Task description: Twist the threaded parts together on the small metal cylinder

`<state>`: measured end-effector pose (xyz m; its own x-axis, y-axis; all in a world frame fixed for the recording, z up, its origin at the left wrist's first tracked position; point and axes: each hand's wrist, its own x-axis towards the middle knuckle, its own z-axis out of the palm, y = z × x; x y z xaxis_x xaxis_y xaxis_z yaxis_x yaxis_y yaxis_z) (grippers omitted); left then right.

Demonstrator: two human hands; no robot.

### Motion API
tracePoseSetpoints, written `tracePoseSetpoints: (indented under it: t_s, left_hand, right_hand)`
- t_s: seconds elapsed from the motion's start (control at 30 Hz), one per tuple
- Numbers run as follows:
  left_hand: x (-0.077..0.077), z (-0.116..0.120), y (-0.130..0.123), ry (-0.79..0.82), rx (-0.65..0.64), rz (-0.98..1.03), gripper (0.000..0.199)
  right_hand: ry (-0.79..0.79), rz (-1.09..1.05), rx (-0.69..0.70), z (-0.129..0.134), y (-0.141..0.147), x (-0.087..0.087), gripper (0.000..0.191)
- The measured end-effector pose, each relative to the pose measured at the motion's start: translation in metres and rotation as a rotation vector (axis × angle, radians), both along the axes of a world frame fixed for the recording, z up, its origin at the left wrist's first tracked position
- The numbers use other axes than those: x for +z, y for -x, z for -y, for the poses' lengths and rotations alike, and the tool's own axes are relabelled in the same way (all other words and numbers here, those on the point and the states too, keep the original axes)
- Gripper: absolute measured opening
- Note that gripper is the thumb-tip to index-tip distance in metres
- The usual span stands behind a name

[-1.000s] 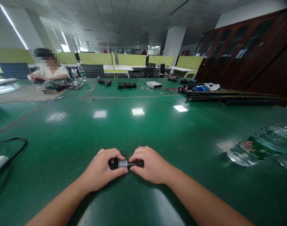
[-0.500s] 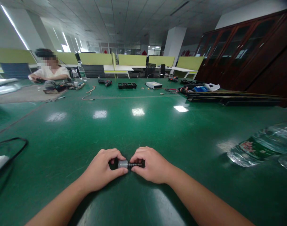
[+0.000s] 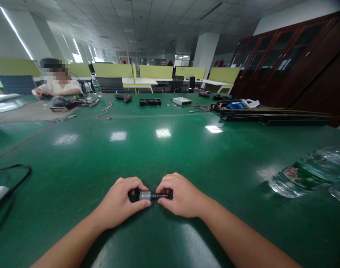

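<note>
Near the front of the green table [image 3: 136,156], a small silver metal cylinder [image 3: 145,195] lies sideways between my hands. From its right end extends a dark, ribbed shaft [image 3: 160,196]. The thumb and fingers of my left hand [image 3: 121,203] are closed around the cylinder. My right hand [image 3: 182,195] pinches the shaft, thumb below and fingers above. The shaft's far end sits in the shadow of my right palm, so I cannot make out its tip.
A clear water bottle [image 3: 306,175] lies on its side at the right. Black cable [image 3: 24,166] curls at the left edge. Farther back are a drill [image 3: 123,98], a black frame [image 3: 150,102], a white box [image 3: 181,101] and long black bars [image 3: 276,116]. Another person [image 3: 58,80] sits back left.
My right hand has shifted very slightly to the right along the ribbed shaft. My left hand keeps its hold on the cylinder. The whole view has moved a touch.
</note>
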<state>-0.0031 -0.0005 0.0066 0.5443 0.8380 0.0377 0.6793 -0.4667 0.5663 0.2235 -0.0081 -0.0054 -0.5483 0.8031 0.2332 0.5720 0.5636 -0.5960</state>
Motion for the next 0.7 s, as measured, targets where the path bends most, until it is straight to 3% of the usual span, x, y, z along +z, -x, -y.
tracePoseSetpoints:
  t_s: [0.5,0.7]
  left_hand:
    - [-0.001,-0.001,0.002,-0.008,-0.007,0.002,0.025]
    - [-0.002,0.000,0.002,-0.003,-0.003,-0.001,0.024]
  right_hand:
    - [0.027,0.003,-0.034,-0.003,-0.006,-0.001,0.010]
    - [0.064,0.026,-0.014,-0.008,-0.022,0.001,0.007]
